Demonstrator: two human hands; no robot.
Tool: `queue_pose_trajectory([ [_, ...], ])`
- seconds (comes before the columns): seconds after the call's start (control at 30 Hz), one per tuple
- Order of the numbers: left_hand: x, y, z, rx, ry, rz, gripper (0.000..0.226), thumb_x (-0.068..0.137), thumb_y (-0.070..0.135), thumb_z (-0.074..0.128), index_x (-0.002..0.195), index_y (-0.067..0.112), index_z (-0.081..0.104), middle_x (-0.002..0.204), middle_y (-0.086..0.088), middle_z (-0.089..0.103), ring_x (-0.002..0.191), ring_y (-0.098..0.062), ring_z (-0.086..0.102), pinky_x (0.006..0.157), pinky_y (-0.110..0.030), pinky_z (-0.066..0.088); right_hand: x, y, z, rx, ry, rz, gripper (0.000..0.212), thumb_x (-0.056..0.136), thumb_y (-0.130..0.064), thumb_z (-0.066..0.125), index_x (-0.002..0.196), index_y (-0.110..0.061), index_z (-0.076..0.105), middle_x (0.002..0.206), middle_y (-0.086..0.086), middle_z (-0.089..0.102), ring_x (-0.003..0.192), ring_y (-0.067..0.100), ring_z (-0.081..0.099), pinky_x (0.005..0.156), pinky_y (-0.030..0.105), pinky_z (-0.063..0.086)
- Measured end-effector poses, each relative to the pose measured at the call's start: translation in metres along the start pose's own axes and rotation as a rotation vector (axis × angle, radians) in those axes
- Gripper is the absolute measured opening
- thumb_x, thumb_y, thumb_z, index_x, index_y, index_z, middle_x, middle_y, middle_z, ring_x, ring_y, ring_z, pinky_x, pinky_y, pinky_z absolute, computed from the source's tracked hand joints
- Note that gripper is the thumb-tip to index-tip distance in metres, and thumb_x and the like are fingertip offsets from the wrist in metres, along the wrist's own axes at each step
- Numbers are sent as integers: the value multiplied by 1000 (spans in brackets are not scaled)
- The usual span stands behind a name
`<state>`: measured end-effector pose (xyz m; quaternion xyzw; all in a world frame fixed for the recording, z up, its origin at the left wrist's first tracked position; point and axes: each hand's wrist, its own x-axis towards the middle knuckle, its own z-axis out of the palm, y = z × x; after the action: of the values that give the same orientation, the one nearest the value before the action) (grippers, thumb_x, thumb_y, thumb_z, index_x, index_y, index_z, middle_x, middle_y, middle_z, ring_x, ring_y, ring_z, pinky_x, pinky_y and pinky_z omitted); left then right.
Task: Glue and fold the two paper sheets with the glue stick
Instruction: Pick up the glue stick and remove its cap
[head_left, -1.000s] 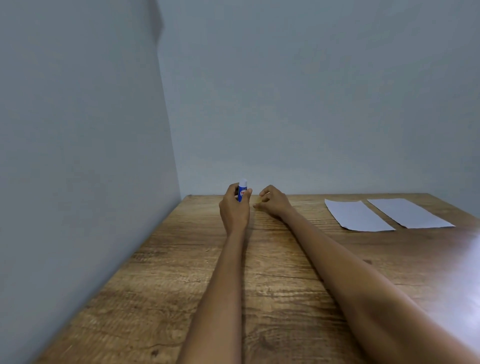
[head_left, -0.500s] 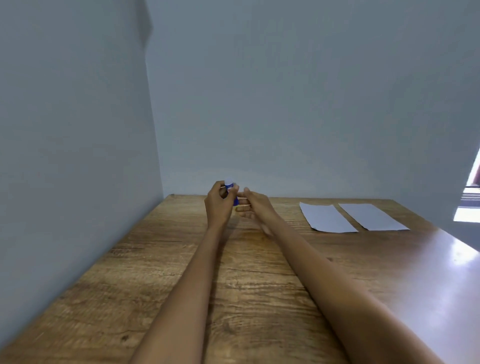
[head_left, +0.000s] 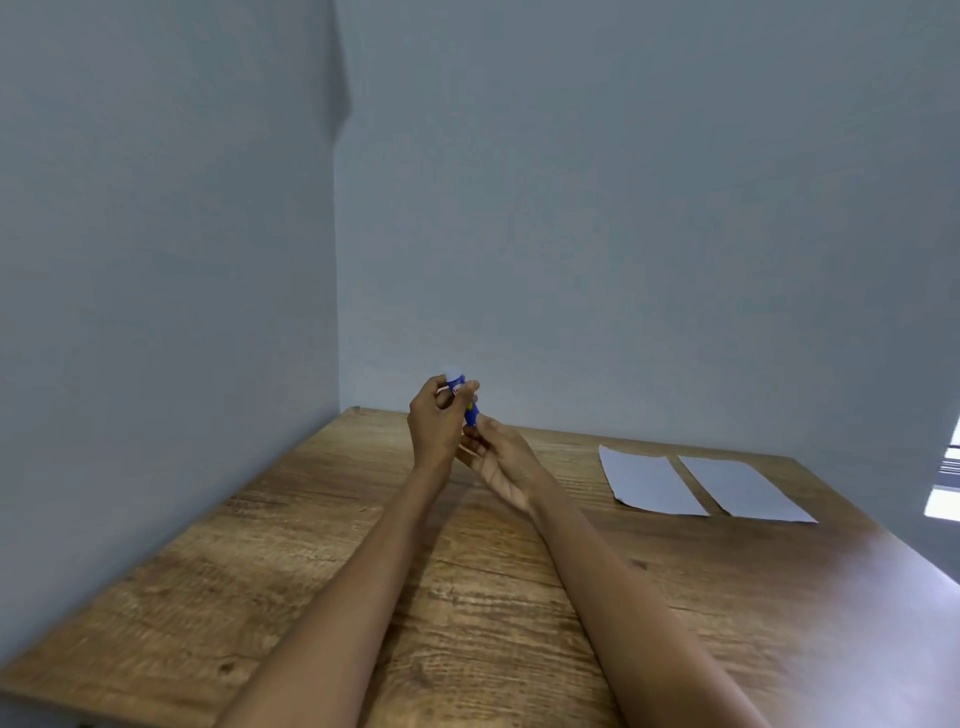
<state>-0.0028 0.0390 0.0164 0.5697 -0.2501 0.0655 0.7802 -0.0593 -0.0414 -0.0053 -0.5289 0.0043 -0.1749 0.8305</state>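
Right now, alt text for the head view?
Both hands hold a blue glue stick above a wooden table: the left hand grips its upper part, the right hand holds its lower end. Two paper sheets lie flat side by side at far right, untouched.

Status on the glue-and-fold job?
Done: glue stick is off the table, held up by the left hand. In hand: right hand grips its lower end; white cap looks on. Left: both paper sheets lie flat, side by side, unglued and unfolded.
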Motion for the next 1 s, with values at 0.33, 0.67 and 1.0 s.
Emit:
queue_pose_trajectory([
  [0.33, -2, -1, 4, -8, -10, -18, 8, 80, 28, 71, 79, 23, 65, 78, -10, 72, 79, -25, 70, 70, -40, 59, 7, 9, 9, -13, 6, -65, 44, 102, -39, 31, 117, -11, 61, 107, 11, 64, 90, 18, 62, 74, 31, 54],
  [0.67, -8, 3, 5, 3, -105, -14, 20, 81, 29, 70, 75, 13, 59, 69, -9, 67, 65, -14, 62, 64, -36, 51, 4, 1, -6, 89, -115, 12, 41, 99, -41, 37, 106, -10, 64, 68, 0, 49, 60, 9, 47, 68, 25, 52],
  [1.0, -10, 8, 11, 22, -141, 47, 23, 83, 31, 70, 75, 13, 58, 82, -26, 64, 69, -20, 58, 71, -45, 52, 1, -2, -7, 126, -68, 42, 48, 99, -44, 34, 122, -10, 60, 95, 9, 59, 84, 17, 57, 76, 30, 51],
])
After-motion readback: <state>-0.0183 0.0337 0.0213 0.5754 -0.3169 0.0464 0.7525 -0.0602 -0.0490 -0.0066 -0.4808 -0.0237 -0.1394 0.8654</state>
